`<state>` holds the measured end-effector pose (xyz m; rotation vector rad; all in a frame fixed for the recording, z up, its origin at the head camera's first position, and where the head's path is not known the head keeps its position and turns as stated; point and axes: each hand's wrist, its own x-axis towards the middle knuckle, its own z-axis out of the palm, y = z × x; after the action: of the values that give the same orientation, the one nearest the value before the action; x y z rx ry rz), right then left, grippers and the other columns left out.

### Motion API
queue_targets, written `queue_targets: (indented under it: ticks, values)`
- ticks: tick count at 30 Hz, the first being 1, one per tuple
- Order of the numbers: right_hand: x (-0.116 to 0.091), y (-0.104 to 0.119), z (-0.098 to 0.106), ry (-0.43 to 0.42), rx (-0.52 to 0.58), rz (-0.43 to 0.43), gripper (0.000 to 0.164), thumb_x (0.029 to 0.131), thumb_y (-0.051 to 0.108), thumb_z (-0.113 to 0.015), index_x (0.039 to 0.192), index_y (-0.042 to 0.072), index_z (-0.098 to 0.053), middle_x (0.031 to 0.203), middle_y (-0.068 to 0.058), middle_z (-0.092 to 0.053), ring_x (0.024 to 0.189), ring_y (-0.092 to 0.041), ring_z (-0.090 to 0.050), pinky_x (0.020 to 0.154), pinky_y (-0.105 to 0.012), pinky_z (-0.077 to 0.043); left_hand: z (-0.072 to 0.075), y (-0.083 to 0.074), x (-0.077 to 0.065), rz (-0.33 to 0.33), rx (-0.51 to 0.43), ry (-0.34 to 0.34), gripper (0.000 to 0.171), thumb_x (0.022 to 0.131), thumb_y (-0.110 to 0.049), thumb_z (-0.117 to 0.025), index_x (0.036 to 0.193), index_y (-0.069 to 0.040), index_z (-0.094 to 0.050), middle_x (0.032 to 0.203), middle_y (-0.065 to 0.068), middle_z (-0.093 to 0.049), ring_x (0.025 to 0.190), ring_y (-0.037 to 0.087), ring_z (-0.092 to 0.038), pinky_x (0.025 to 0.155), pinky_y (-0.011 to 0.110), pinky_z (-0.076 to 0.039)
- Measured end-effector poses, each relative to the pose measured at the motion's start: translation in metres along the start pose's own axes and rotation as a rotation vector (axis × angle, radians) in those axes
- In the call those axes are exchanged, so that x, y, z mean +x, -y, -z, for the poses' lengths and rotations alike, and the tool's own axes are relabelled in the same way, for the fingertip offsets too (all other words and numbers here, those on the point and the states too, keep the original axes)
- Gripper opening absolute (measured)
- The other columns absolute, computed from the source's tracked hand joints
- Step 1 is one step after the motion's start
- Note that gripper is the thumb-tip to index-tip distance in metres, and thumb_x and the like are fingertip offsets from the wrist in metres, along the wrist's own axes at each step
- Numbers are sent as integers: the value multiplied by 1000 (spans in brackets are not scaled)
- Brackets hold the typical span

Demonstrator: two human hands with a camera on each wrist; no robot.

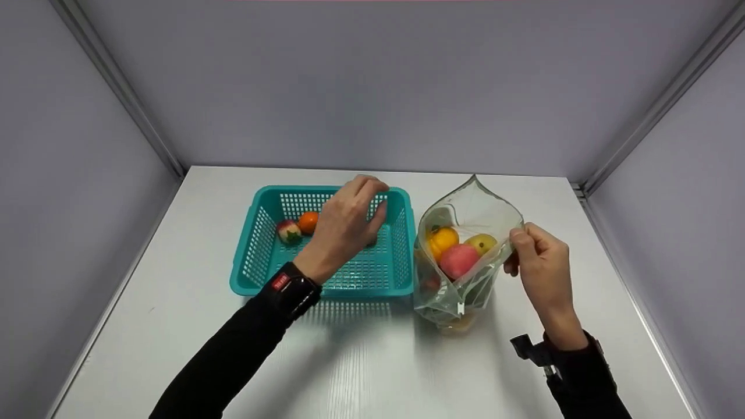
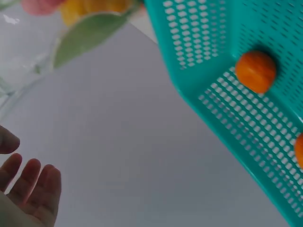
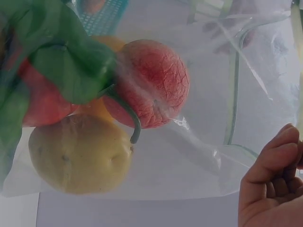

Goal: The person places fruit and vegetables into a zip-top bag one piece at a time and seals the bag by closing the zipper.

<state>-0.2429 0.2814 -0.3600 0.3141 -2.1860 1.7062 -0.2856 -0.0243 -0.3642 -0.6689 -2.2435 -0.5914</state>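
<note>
My left hand (image 1: 343, 218) hovers over the teal basket (image 1: 401, 285) with its fingers loosely bent; in the left wrist view the thumb stands apart from the fingers (image 2: 45, 191) and nothing lies between them. Inside the basket are a red-and-pale fruit with green leaves (image 1: 288, 231) and an orange (image 1: 308, 222). Part of the basket is hidden behind the hand. My right hand (image 1: 544, 267) pinches the right rim of a clear zip bag (image 1: 428, 302). The bag stands with its mouth open, holding a red round fruit (image 3: 151, 85), a yellow-green one (image 3: 80, 153), an orange-yellow one (image 1: 443, 240) and green leaves (image 3: 71, 71).
Basket and bag stand side by side on a white table (image 1: 174, 326). Grey panels (image 1: 372, 87) close off the back and both sides. A dark band with a device (image 1: 294, 288) is strapped to the left wrist.
</note>
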Motion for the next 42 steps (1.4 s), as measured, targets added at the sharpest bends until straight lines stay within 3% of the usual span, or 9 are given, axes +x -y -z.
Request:
queue_targets:
  ticks: [5,14,23,29,32,36,42]
  values:
    - [-1,0,3,-6,-4,-4,39,104,10,-54,70,-7,-53,57,-5,-56,48,-13,-54,46,-22,-46,11,17,-6,99,59,73,21,96,-10,-73,115,-3,-67,117,14,-65,87,28,-64,71,36,-58]
    - [-4,1,11,-35,-9,-28,38,104,12,-54,72,-8,-54,59,-6,-57,49,-14,-54,46,-22,-46,21,44,-18,240,98,224,26,99,-13,-70,122,-3,-66,123,16,-64,95,31,-65,76,39,-59]
    - [-7,-1,14,-48,-12,-46,37,104,12,-54,73,-8,-55,59,-7,-58,50,-14,-55,46,-22,-46,17,76,-38,386,134,440,37,99,-18,-67,131,0,-63,123,20,-63,98,33,-65,74,45,-59]
    - [-7,0,14,-52,-13,-51,38,105,11,-54,73,-8,-54,60,-6,-59,50,-14,-55,46,-22,-47,10,105,-47,515,170,600,58,99,-25,-69,144,8,-51,129,29,-62,105,39,-66,84,51,-59]
    - [-8,0,14,-50,-20,-43,38,104,12,-54,72,-8,-54,59,-6,-58,50,-14,-55,47,-22,-46,6,117,-53,570,177,649,49,97,-19,-70,132,12,-57,117,29,-66,96,37,-66,83,51,-58]
    - [-9,-1,14,-53,-23,-40,38,104,12,-54,72,-8,-55,58,-7,-58,49,-15,-54,47,-22,-46,1,126,-59,606,164,691,25,94,-11,-72,108,8,-64,97,22,-66,78,31,-60,74,47,-56]
    - [-11,-2,12,-62,-10,-53,36,104,11,-54,74,-9,-56,60,-7,-58,49,-14,-54,47,-22,-46,-8,137,-64,599,163,726,20,92,-6,-72,105,8,-65,96,24,-68,77,34,-62,77,50,-55]
